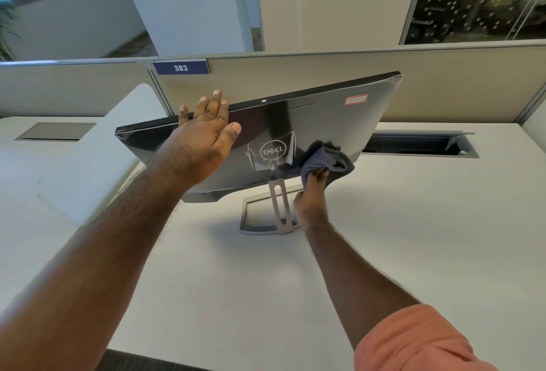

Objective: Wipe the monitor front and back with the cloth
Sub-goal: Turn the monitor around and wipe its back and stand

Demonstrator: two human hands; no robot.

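Observation:
The monitor (325, 122) stands on the white desk with its glossy dark back toward me, a round logo in the middle and a red-edged sticker near its upper right. Its silver stand (277, 205) rests on the desk below. My left hand (204, 137) lies over the top edge at the left, fingers straight and hooked over the rim. My right hand (313, 196) grips a bunched grey cloth (328, 158) and presses it against the back, right of the logo. The screen side is hidden.
The white desk (413, 237) stretches around the stand. A beige partition (443, 84) with a blue number plate (180, 68) runs behind. An open cable hatch (419, 146) sits at the right, a shut one (56, 131) at the left. A white divider panel (97, 158) stands left.

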